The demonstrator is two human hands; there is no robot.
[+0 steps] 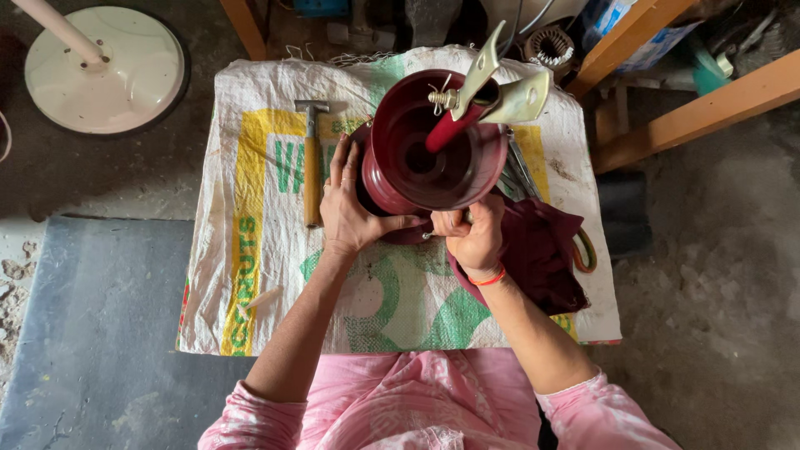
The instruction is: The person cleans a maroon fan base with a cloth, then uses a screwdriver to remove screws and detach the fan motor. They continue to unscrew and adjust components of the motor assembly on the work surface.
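1. Left hand [350, 208] lies flat against the side of a maroon cup-shaped fan part [433, 154]
2. Right hand [472, 233] grips its underside
3. A hammer [312, 158] rests just left, on the printed woven sack [250, 267]
4. Maroon cloth [542, 250] lies beside the right wrist

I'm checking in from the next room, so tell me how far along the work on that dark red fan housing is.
Partly assembled, it seems. The dark red housing already stands on the printed sack, with a rod and metal brackets fitted on top. In hand: the left hand steadies its side while the right hand works at its lower edge. The hammer lies unused, and a maroon cloth lies alongside.
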